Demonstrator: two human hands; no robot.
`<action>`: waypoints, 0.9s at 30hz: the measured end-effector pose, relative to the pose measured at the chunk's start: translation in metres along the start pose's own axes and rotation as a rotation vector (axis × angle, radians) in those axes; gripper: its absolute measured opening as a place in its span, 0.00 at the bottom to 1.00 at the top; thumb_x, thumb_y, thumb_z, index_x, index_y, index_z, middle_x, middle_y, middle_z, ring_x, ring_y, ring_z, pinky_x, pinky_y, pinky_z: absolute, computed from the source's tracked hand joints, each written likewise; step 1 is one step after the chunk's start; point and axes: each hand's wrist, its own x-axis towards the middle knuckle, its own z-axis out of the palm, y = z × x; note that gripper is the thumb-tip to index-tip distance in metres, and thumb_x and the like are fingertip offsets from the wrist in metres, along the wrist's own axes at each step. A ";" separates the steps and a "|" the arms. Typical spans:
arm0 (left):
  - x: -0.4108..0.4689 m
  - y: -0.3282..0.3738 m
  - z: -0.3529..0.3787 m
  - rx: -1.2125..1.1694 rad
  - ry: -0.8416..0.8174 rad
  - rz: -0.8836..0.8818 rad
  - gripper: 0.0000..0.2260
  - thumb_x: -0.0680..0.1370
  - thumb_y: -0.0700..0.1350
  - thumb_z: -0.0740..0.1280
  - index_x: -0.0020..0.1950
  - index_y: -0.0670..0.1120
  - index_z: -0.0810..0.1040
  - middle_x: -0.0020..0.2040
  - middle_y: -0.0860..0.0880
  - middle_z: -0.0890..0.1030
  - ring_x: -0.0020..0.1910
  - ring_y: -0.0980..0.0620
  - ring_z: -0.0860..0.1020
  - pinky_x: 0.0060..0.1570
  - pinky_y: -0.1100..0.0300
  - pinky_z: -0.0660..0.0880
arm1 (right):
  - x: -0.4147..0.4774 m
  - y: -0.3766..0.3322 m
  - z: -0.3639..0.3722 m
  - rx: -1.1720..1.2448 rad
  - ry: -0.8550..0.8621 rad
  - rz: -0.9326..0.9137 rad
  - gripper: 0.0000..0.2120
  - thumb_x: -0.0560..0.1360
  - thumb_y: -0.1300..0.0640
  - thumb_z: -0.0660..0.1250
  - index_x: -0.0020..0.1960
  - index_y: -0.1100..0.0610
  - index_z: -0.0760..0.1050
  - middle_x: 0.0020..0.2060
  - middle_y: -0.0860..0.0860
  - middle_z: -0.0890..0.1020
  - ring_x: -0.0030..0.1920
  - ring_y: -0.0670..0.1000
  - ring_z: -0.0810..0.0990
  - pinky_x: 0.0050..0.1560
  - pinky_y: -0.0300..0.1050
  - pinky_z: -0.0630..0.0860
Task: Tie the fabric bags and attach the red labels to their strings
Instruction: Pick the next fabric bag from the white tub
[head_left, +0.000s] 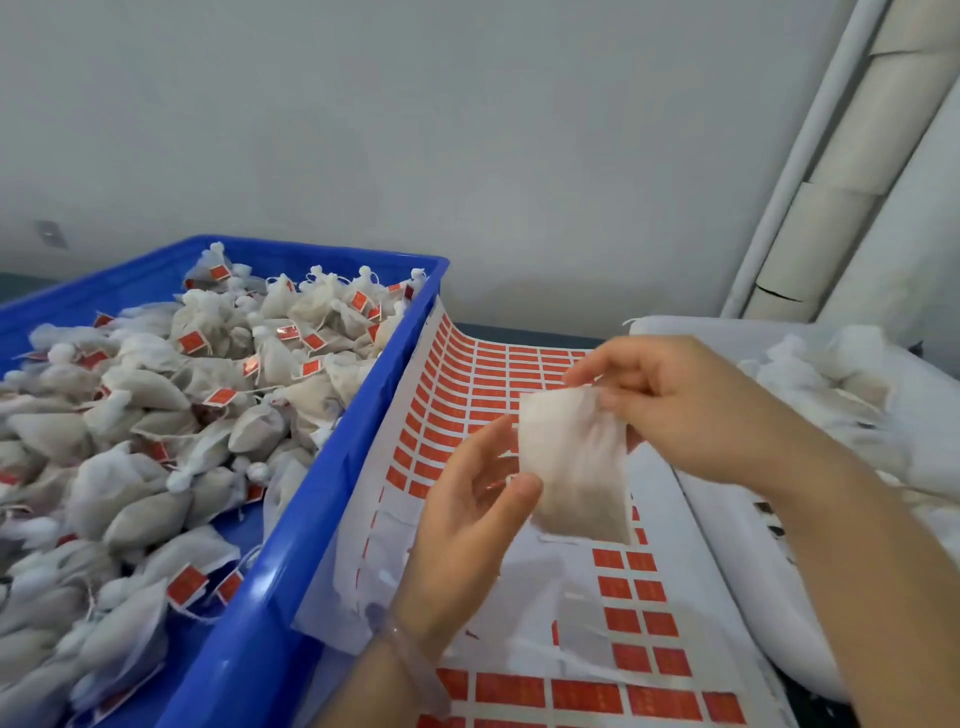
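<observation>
A white fabric bag (576, 462) hangs in the air above the sheet of red labels (467, 384). My right hand (691, 410) pinches the bag's top edge with thumb and fingers. My left hand (472, 499) is below and to the left, fingers relaxed, its thumb tip touching the bag's lower left side. The sheet of red labels lies between two containers, and many of its stickers in the middle are gone. The bag's string is not visible.
A blue crate (332, 467) on the left holds several tied bags with red labels (187, 395). A white tub (727, 571) on the right holds several untied white bags (831, 384). A grey wall and white pipes stand behind.
</observation>
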 end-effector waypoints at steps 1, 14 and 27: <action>0.000 -0.001 -0.001 -0.016 -0.013 -0.025 0.23 0.64 0.62 0.71 0.57 0.61 0.73 0.51 0.68 0.79 0.52 0.66 0.78 0.40 0.72 0.75 | -0.005 0.003 0.014 0.014 -0.003 0.013 0.14 0.77 0.61 0.64 0.43 0.41 0.76 0.38 0.39 0.82 0.40 0.38 0.81 0.40 0.37 0.79; 0.005 -0.013 -0.011 0.172 0.117 -0.105 0.04 0.71 0.45 0.73 0.41 0.52 0.79 0.41 0.62 0.81 0.43 0.66 0.78 0.32 0.75 0.73 | -0.038 0.054 0.098 0.566 0.416 0.155 0.07 0.71 0.60 0.71 0.43 0.48 0.80 0.38 0.39 0.84 0.39 0.41 0.83 0.33 0.28 0.75; 0.002 -0.011 -0.007 0.220 -0.006 -0.011 0.04 0.72 0.47 0.72 0.45 0.56 0.80 0.44 0.65 0.81 0.49 0.68 0.77 0.42 0.79 0.70 | -0.043 0.054 0.113 0.497 0.454 0.008 0.09 0.67 0.50 0.68 0.46 0.50 0.81 0.41 0.41 0.84 0.45 0.42 0.82 0.45 0.32 0.78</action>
